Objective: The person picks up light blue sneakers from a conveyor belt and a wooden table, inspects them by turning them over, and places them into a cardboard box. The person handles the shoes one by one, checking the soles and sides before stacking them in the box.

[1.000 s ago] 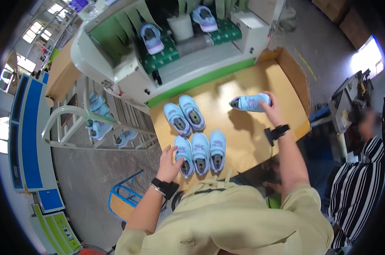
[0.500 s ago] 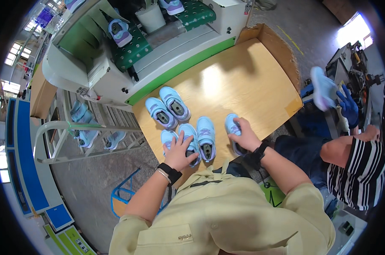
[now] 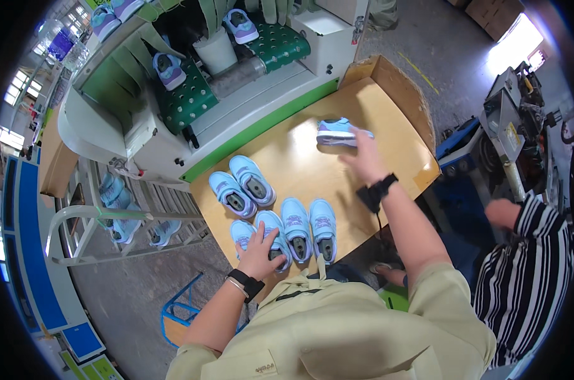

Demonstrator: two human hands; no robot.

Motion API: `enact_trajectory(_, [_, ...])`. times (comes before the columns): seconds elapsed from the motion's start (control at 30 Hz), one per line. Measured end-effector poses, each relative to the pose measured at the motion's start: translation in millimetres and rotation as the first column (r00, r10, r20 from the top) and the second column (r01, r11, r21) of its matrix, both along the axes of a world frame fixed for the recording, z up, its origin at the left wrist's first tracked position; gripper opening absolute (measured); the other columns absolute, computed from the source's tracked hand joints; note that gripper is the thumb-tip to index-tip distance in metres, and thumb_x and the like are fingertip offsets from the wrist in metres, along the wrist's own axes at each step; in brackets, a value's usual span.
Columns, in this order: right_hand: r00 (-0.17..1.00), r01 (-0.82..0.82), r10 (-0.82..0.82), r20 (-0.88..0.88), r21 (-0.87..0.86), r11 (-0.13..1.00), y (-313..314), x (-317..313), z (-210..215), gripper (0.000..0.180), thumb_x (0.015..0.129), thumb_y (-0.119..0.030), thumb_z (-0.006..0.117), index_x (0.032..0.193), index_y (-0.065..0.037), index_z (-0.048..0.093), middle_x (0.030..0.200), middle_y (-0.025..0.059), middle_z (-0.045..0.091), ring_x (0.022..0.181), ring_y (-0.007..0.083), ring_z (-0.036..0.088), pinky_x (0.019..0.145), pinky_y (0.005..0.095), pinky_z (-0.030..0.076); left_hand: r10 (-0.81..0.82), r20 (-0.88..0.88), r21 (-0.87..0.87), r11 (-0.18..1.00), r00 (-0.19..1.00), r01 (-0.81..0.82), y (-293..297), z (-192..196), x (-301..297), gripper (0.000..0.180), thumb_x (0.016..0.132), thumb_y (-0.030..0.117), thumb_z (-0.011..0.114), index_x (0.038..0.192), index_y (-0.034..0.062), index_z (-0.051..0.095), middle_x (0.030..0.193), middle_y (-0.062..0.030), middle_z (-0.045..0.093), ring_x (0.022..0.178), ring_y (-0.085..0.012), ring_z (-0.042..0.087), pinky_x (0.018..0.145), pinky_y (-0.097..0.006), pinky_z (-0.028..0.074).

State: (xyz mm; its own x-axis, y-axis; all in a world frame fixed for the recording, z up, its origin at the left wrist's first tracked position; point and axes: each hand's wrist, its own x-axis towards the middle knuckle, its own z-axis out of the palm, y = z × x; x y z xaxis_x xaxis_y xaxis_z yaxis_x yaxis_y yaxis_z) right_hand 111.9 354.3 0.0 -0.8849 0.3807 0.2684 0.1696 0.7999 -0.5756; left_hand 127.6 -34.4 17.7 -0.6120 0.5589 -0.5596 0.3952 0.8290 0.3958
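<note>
My left hand [image 3: 257, 254] lies with spread fingers over two light-blue sneakers at the left end of the near row, the left sneaker [image 3: 241, 232] and its neighbour [image 3: 270, 223]. Two more sneakers stand to their right, one [image 3: 296, 223] beside the other [image 3: 323, 226], with dark forms inside. Farther out, a single sneaker [image 3: 336, 132] shows its side and white sole on the table. My right hand [image 3: 365, 158], slightly blurred, reaches its heel end with fingertips overlapping it; the thumb is stretched apart from the shoe.
Another pair of sneakers [image 3: 239, 187] stands at the table's left. Beyond the wooden table [image 3: 388, 126] is a machine with a green perforated conveyor [image 3: 189, 101] carrying shoes. Cardboard [image 3: 404, 95] edges the far right. A rack [image 3: 97, 215] holds shoes at left; a person in stripes [image 3: 524, 272] is at right.
The sneaker under my right hand now stands in the near row. My right hand has moved away to another sneaker, newly on the far table. The co-worker's gloved hand and raised shoe are gone from sight.
</note>
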Motion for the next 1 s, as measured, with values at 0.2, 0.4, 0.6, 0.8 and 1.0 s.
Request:
enact_trajectory(0.2, [0.756, 0.044, -0.148, 0.637, 0.176, 0.983, 43, -52, -25, 0.067, 0.071, -0.039, 0.085, 0.12, 0.002, 0.064, 0.118, 0.0223, 0.066, 0.112, 0.038, 0.062, 0.102, 0.0458, 0.047, -0.009, 0.01, 0.006, 1.0, 1.0, 0.009, -1, -3, -4, 0.08, 0.084, 0.052, 0.071, 0.153, 0.0275, 0.038, 0.167, -0.0156, 0.016, 0.15, -0.0339, 0.027, 0.109, -0.076, 0.013])
enact_trajectory(0.4, [0.952, -0.206, 0.185, 0.245, 0.064, 0.976, -1, -59, -61, 0.057, 0.075, -0.028, 0.081, 0.125, -0.006, 0.062, 0.125, 0.0199, 0.062, 0.113, 0.0383, 0.059, 0.099, 0.049, 0.046, -0.042, -0.063, 0.019, 0.999, 0.997, 0.044, -2, -15, -1, 0.077, 0.086, 0.053, 0.068, 0.152, 0.0262, 0.038, 0.167, -0.0152, 0.015, 0.147, -0.035, 0.03, 0.105, -0.08, 0.017])
enact_trajectory(0.6, [0.979, -0.179, 0.139, 0.15, 0.3, 0.937, -47, -54, -64, 0.053, 0.091, -0.023, 0.067, 0.141, -0.011, 0.05, 0.136, 0.0163, 0.054, 0.119, 0.037, 0.052, 0.102, 0.0495, 0.042, 0.294, 0.281, 0.388, 0.836, 0.914, -0.388, -20, -12, -28, 0.076, 0.089, 0.038, 0.072, 0.152, 0.0121, 0.038, 0.159, -0.0195, 0.033, 0.145, -0.0328, 0.035, 0.115, -0.057, 0.027])
enact_trajectory(0.8, [0.893, -0.008, 0.326, 0.309, -0.715, 0.699, -107, -50, -57, 0.075, 0.091, -0.04, 0.07, 0.142, 0.005, 0.038, 0.12, 0.0306, 0.058, 0.106, 0.0429, 0.06, 0.099, 0.0443, 0.047, 0.753, 0.293, 0.437, 0.442, 0.589, -0.783, -55, -45, -94, 0.079, 0.088, 0.03, 0.076, 0.149, -0.0015, 0.035, 0.146, -0.0202, 0.047, 0.134, -0.0304, 0.047, 0.112, -0.039, 0.037])
enact_trajectory(1.0, [0.921, -0.041, 0.182, 0.343, -0.38, 0.924, -159, -85, -70, 0.091, 0.077, -0.028, 0.077, 0.145, 0.006, 0.027, 0.126, 0.033, 0.053, 0.118, 0.049, 0.052, 0.105, 0.0513, 0.042, 0.597, 0.542, 0.398, 0.438, 0.592, -0.806, -29, -80, -168, 0.098, 0.084, 0.028, 0.08, 0.155, -0.0015, 0.019, 0.14, -0.0225, 0.051, 0.128, -0.0279, 0.052, 0.106, -0.04, 0.043])
